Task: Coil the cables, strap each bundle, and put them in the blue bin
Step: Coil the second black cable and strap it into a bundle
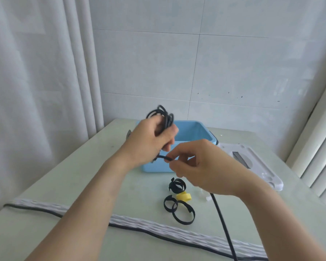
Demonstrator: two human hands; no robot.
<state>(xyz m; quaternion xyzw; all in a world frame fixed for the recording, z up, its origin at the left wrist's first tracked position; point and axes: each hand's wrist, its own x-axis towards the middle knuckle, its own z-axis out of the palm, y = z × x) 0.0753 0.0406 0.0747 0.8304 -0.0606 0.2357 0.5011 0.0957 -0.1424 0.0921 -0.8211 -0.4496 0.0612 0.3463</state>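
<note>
Fingers (169, 143) of left hand (151, 140) grip coiled black cable (163, 115) above blue bin (194, 132); right hand (201, 166) pinches its loose run.

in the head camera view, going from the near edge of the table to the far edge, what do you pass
Grey padded strip with a black cable → black strap loops → yellow strap → rolled black strap → blue bin.
</note>
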